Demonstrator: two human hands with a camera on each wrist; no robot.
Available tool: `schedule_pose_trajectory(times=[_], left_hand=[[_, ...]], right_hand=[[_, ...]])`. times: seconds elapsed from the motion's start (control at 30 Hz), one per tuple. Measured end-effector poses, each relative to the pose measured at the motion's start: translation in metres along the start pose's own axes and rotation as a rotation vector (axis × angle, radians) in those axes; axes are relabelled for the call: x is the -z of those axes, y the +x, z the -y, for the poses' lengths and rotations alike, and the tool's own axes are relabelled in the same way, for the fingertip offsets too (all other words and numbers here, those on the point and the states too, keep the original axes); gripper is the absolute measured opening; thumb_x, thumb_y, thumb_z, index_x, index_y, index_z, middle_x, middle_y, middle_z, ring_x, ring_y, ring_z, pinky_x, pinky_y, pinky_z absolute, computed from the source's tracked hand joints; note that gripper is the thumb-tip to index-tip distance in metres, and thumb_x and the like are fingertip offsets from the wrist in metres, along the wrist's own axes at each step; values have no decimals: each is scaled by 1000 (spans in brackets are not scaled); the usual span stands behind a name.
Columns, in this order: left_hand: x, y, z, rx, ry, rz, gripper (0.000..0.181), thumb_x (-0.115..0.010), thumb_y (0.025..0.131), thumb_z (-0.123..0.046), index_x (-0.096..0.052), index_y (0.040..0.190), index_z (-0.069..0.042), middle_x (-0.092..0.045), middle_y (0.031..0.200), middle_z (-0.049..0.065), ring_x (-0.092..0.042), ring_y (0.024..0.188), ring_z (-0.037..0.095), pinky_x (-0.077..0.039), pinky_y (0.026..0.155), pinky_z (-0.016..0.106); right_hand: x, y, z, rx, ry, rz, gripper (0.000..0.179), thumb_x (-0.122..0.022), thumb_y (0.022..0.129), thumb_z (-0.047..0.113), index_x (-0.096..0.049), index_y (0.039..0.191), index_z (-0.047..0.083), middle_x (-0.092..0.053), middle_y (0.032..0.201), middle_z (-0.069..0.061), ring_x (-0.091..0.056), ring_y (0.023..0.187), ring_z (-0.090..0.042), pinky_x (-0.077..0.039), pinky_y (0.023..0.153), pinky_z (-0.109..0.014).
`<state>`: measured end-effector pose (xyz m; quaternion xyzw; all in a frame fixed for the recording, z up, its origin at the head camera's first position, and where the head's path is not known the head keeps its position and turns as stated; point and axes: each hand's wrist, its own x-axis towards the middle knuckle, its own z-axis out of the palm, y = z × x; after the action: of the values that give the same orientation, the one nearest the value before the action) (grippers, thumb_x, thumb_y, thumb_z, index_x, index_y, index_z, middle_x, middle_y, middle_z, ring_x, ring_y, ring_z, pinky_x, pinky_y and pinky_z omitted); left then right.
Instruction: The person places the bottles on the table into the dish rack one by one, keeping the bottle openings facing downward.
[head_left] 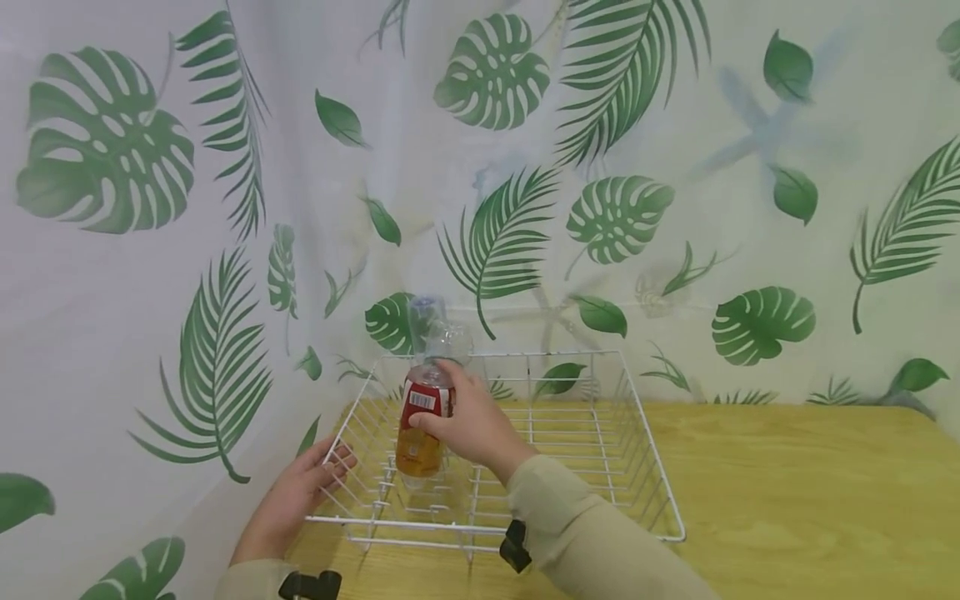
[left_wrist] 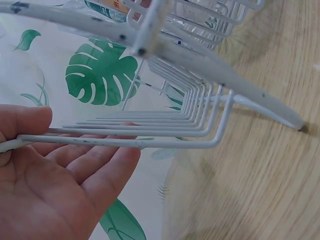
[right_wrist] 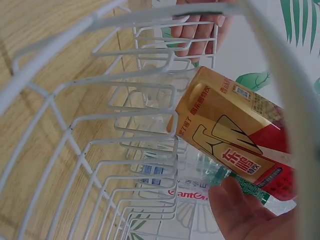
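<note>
A white wire dish rack (head_left: 405,524) stands on the wooden table. My right hand (head_left: 477,421) grips a plastic bottle with a red and gold label (head_left: 422,408) from its right side, inside the rack's left part. The bottle leans, its lower end close over the rack's wire prongs; in the right wrist view the gold label (right_wrist: 220,127) faces the camera. At the rack's left side, my left hand (head_left: 300,487) holds the wire wall, thumb on one side and fingers (left_wrist: 112,175) behind the wires. Clear plastic bottles (head_left: 452,337) show behind the held bottle, partly hidden by it.
The pale yellow wooden tabletop (head_left: 810,500) extends to the right of the rack. A white curtain with green leaf prints (head_left: 510,233) hangs behind and along the left, close to my left hand. Upright wire prongs (right_wrist: 145,130) line the rack's floor.
</note>
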<state>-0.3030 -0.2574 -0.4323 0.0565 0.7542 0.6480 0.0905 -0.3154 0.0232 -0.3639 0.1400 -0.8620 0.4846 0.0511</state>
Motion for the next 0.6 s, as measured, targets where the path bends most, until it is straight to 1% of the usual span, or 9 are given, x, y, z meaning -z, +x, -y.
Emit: schedule_pose_trajectory(times=[0.17, 0.27, 0.3, 0.37, 0.47, 0.53, 0.6], left_hand=[[-2, 3, 1, -17, 12, -14, 52, -40, 99, -11, -21, 147, -3, -34, 143, 22, -36, 130, 33, -32, 105, 45], [-1, 5, 0, -47, 38, -19, 52, -38, 100, -11, -19, 148, -3, -30, 145, 22, -33, 132, 33, -29, 107, 46], [-1, 5, -1, -56, 58, -29, 52, -38, 100, -11, -18, 148, -4, -29, 146, 22, -32, 132, 34, -28, 107, 47], [1, 4, -2, -63, 131, -59, 53, -37, 101, -14, -17, 149, -5, -26, 149, 20, -31, 133, 36, -26, 108, 49], [4, 3, -7, -57, 258, -105, 56, -39, 101, -21, -15, 150, -8, -22, 152, 17, -27, 135, 36, -22, 109, 51], [5, 0, -14, -58, 344, -141, 60, -40, 101, -32, -15, 150, -11, -21, 152, 16, -24, 136, 35, -21, 108, 53], [4, -4, -22, -80, 414, -165, 66, -40, 99, -43, -12, 151, -14, -18, 153, 15, -18, 138, 35, -18, 108, 55]], right_hand=[[15, -6, -3, -13, 24, -1, 86, -71, 76, 54, -27, 146, 30, -42, 136, -5, -52, 111, -25, -49, 85, -46], [27, -9, -3, -26, 15, -23, 85, -69, 75, 57, -27, 146, 33, -40, 139, -5, -53, 110, -26, -49, 84, -46], [31, -10, -3, -24, 13, -32, 84, -69, 76, 57, -28, 145, 33, -40, 140, -5, -54, 108, -27, -50, 82, -46], [39, -12, -4, -21, 5, -49, 82, -69, 76, 56, -29, 144, 34, -42, 139, -5, -55, 105, -26, -51, 80, -43], [51, -18, -5, -18, -12, -68, 80, -68, 76, 57, -30, 143, 35, -42, 137, -4, -54, 104, -25, -51, 78, -42], [60, -24, -6, -13, -46, -79, 79, -67, 77, 58, -31, 143, 34, -42, 137, -3, -53, 108, -24, -50, 80, -44], [71, -30, -9, 1, -86, -86, 79, -65, 78, 59, -30, 144, 32, -41, 138, -4, -50, 112, -26, -48, 84, -47]])
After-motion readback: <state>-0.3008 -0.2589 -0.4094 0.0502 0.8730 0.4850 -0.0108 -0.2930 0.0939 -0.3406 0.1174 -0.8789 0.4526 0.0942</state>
